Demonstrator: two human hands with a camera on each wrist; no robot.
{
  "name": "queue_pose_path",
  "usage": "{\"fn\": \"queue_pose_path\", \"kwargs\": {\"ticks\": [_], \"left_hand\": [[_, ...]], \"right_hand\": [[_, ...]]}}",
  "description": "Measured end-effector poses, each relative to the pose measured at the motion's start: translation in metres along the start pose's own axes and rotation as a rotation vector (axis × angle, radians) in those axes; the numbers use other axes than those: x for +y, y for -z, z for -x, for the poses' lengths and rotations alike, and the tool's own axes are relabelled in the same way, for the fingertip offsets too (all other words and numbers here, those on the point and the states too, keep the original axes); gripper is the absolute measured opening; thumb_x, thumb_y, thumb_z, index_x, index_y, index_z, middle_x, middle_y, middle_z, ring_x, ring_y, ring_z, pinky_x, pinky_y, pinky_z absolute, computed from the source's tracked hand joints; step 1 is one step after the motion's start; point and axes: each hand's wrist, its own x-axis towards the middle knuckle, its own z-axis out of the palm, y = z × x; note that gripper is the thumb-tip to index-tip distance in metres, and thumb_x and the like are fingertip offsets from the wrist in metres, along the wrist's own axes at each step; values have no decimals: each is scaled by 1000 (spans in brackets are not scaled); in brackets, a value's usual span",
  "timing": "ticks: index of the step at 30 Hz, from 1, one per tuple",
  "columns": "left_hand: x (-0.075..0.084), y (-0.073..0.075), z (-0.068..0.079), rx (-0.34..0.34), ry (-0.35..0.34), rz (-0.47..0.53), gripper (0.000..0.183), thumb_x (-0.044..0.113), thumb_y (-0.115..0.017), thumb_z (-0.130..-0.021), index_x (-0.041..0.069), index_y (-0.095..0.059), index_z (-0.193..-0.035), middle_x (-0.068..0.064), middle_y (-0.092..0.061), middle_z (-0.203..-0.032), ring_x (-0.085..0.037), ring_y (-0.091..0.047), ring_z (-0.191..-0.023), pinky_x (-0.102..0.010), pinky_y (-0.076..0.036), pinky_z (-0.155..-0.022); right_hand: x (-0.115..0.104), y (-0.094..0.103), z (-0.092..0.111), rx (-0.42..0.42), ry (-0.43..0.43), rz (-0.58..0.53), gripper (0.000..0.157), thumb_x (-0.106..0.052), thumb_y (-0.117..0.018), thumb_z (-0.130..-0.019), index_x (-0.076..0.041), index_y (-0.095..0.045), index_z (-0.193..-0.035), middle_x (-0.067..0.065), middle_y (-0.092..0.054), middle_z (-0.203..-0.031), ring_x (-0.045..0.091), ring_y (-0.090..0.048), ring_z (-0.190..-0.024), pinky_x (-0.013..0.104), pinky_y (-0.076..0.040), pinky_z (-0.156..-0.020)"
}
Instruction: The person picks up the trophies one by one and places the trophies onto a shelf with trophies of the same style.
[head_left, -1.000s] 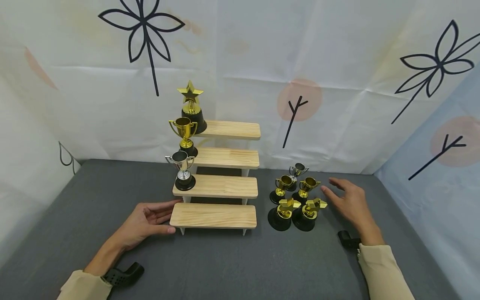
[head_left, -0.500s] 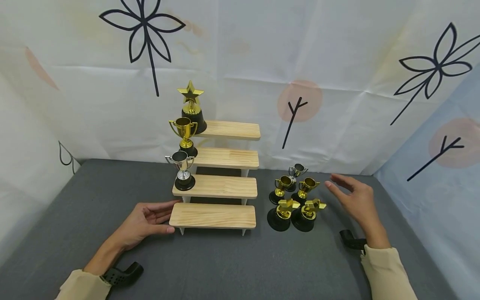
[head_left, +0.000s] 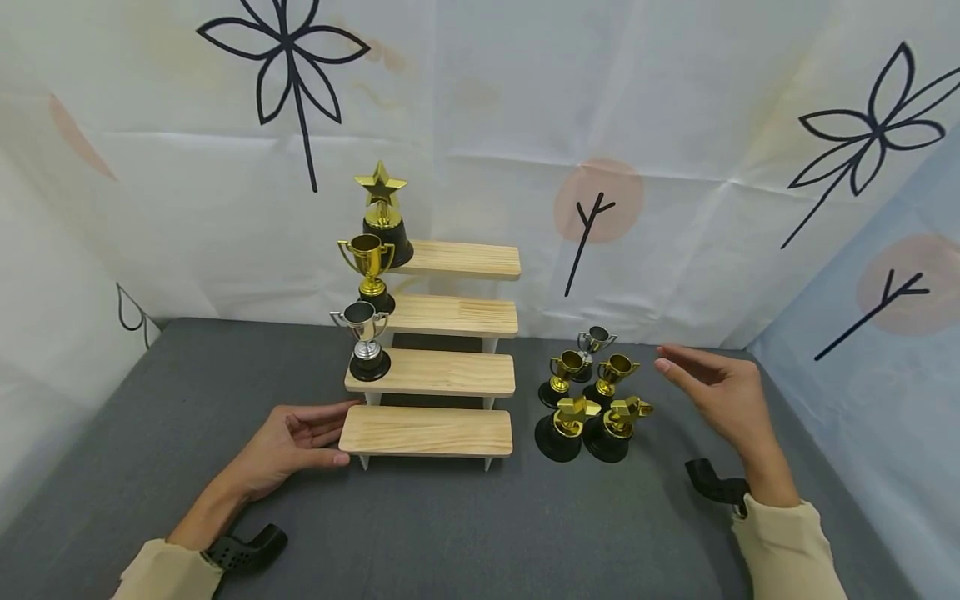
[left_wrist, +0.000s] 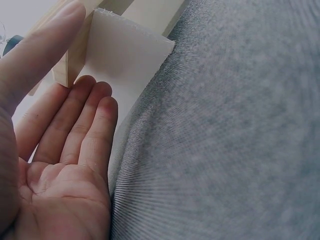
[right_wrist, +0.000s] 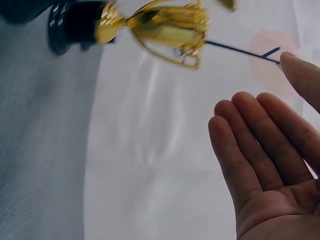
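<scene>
My left hand (head_left: 288, 446) rests at the left end of the lowest step of a wooden four-step display stand (head_left: 427, 432). In the left wrist view its fingers (left_wrist: 95, 130) are extended beside the white support (left_wrist: 122, 50), thumb along the wooden edge. Down the stand's left side stand a gold star trophy (head_left: 382, 208), a gold cup trophy (head_left: 369, 265) and a silver cup trophy (head_left: 366, 337), one per step. My right hand (head_left: 723, 400) is held in the air, fingers extended and holding nothing, to the right of a gold cup trophy (head_left: 615, 373).
Grouped right of the stand are another gold cup trophy (head_left: 564, 375), a small silver cup trophy (head_left: 596, 340) and two gold star trophies (head_left: 568, 429) on black bases. A patterned white cloth (head_left: 480, 108) hangs behind the grey table (head_left: 420, 533).
My right hand has drawn away from the grouped trophies, to the right. The left hand and the trophies have stayed in place.
</scene>
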Motion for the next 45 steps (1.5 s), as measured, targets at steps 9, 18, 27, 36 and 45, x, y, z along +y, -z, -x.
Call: {"fn": "queue_pose_path", "kwargs": {"ticks": [9,18,27,36,45], "left_hand": [[-1,1,-1,-13,-12,11,71,-14,-76,-82,-24,-38,-142,-15,-55,-144,-16,-60,-125,-34,-53,-101],[-1,1,0,-12,2,16,72,-13,-76,-82,-23,-38,-142,-1,-59,-141,-15,-59,-125,-33,-53,-101],[-1,0,0,-28,3,38,73,-14,-75,-82,-23,-36,-143,1,-59,-141,-15,-59,-126,-34,-53,-101],[-1,1,1,-44,-14,56,72,-16,-73,-83,-24,-34,-143,3,-59,-140,-16,-59,-126,-34,-53,-101],[-1,1,0,-32,-5,41,73,-15,-74,-82,-24,-35,-143,2,-60,-140,-16,-60,-125,-34,-54,-100]], "right_hand": [[-9,5,2,-81,23,-116,29,-12,-73,-96,-3,-73,-124,-10,-75,-111,-2,-68,-99,10,-56,-81],[-4,3,10,-132,2,-254,29,-5,-68,-98,5,-69,-125,-1,-76,-113,5,-69,-106,15,-57,-88],[1,1,11,-198,15,-366,29,1,-68,-97,10,-67,-125,3,-75,-114,11,-70,-106,18,-58,-90],[3,1,11,-312,56,-477,34,12,-65,-94,15,-62,-127,6,-74,-117,15,-71,-105,23,-60,-88],[14,-5,10,-367,54,-553,36,15,-65,-91,19,-60,-126,9,-74,-118,19,-71,-107,31,-63,-84]]}}
